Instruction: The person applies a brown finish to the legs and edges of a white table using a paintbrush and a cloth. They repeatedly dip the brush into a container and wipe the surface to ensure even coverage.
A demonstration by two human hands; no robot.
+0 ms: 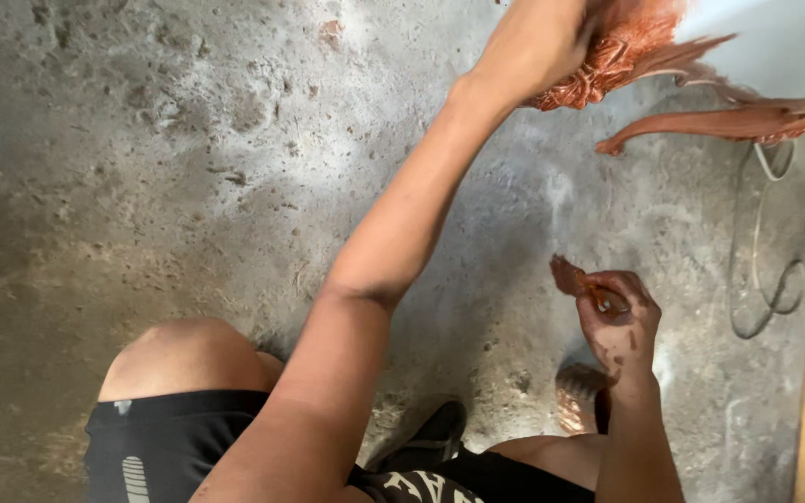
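Left hand (538, 42) raised far, closed on a wet reddish clay figure (626, 51) with thin limbs. Right hand (619, 321) near right pinches a clay scrap (570, 277). Clay likely soft, slippery, fragile; support the thick body, not the limbs.

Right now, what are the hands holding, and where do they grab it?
Left hand grips a reddish clay-coloured bundle by its near end. Right hand pinches a small reddish piece at one end.
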